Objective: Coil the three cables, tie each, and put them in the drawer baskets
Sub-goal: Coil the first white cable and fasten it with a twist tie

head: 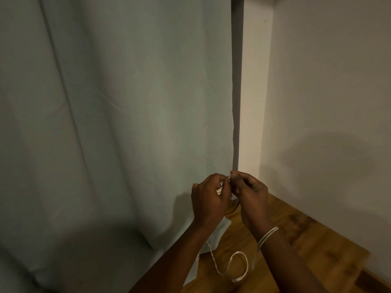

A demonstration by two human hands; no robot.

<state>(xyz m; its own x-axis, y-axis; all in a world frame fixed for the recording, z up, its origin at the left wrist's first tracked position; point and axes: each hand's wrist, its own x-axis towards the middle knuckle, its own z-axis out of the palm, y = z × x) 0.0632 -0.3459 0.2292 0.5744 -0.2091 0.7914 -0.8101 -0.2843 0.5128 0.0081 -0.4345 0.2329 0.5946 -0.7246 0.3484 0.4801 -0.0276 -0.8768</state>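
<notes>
Above the wooden tabletop [296, 240], both hands grasp things: left hand [208, 199] clutches the white cable [220, 190] bundle, right hand [249, 193] pinches a thin dark tie [229, 177] (probably limp, light); grip beside the wrap.

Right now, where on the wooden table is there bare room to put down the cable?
Bare wood shows on the table to the right of the right hand, up to the wall. It is crowded near the curtain: both hands meet there, the left hand gripping cable loops, and the loose white cable snakes between the forearms.
</notes>
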